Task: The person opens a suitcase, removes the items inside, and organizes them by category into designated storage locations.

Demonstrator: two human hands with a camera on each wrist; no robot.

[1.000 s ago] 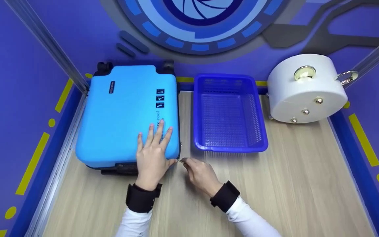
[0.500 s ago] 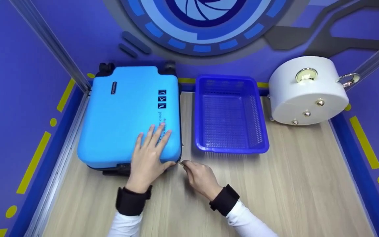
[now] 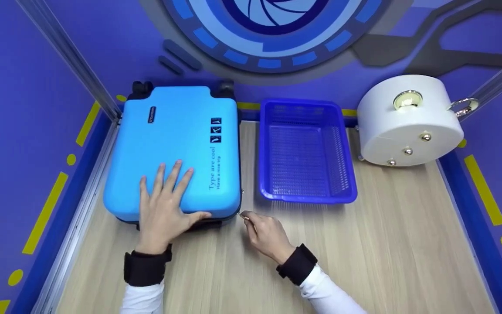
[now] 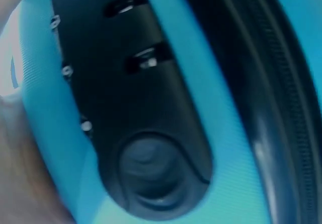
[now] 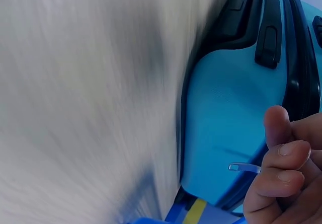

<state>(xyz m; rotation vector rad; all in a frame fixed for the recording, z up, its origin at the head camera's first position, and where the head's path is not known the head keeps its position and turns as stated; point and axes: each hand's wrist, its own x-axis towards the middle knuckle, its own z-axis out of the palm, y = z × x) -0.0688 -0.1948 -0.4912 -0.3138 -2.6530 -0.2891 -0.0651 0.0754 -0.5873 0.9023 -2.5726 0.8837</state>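
Note:
A light blue hard-shell suitcase [image 3: 177, 131] lies flat on the floor. My left hand [image 3: 162, 213] rests spread on the near left part of its lid, fingers straight and thumb out along the front edge. At the near right corner, my right hand [image 3: 266, 233] pinches a small metal zipper pull [image 3: 243, 216] between thumb and fingers. The right wrist view shows curled fingers [image 5: 287, 183] beside the suitcase's black zipper band, with a slim metal tab [image 5: 244, 167] sticking out. In the left wrist view a black lock panel [image 4: 146, 98] sits beside the black rim.
A blue perforated plastic basket [image 3: 306, 198] stands just right of the suitcase. Farther right is a white drum-shaped case [image 3: 408, 117] with metal studs and a ring handle. Blue walls [image 3: 24, 131] enclose the wood-look floor [image 3: 386, 244] at the back and both sides.
My left hand has slid left across the lid, uncovering the printed words. My right hand stays at the corner, still pinching the zipper pull. The head view has shifted slightly.

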